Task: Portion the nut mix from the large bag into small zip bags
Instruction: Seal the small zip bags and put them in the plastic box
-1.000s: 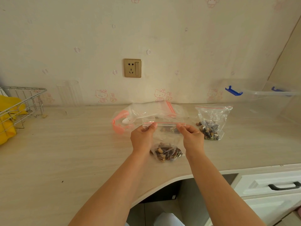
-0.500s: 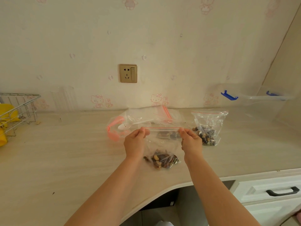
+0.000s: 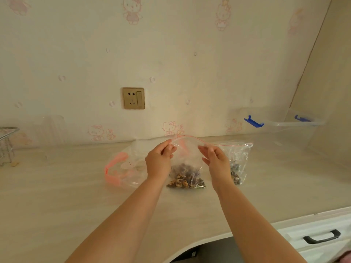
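A small zip bag [image 3: 187, 164] is held upright over the middle of the desk [image 3: 57, 196], its load of nut mix [image 3: 185, 178] sagging at the bottom and resting on or just above the surface; which of the two cannot be told. The red zip line [image 3: 188, 137] runs left to right, parallel to the desk's back edge, and is arched upward between the two grips. The left hand [image 3: 160, 161] pinches the bag's top left corner between thumb and fingertips; the right hand [image 3: 214, 158] pinches the top right end, with its other fingers loosely extended. Both hands are about equally near the seal, so the closing pass can be judged to run along that left-to-right axis. A second filled small bag [image 3: 238, 164] stands just beside the right hand, toward the desk's right edge, and the large bag [image 3: 127, 168] with a pink scoop lies just behind and left of the left hand.

Compared with half a second ago, the zip line is bowed rather than stretched straight, the hands are drawn closer together, and the bag is raised somewhat.
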